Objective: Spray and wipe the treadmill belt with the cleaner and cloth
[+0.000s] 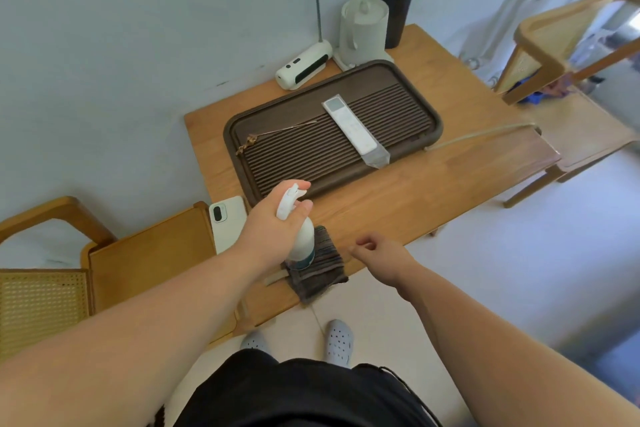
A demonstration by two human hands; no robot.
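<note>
At the near edge of the tabletop [433, 191], your left hand [273, 218] grips the white spray bottle [303, 243] just under its trigger head, fingers [304, 208] wrapped round the neck. The bottle's base sits over the dark striped cloth [322, 274], which lies folded at the edge and partly overhangs it. Whether the bottle rests on the cloth or is just clear of it cannot be told from this angle. Your right hand [377, 250] hovers just beside the cloth with its fingers loosely curled; it appears to hold nothing and does not touch the fabric. No treadmill or belt shows anywhere in view, only the ribbed brown tray [242, 121] with a white remote [351, 128] lying across it, and a phone [227, 222] to your left. By my reading you are at the very start: the cleaner is in hand, the cloth is not yet picked up, and no spraying or wiping of the belt has been done. Taking the cloth, reaching the treadmill, spraying and wiping all remain.
</note>
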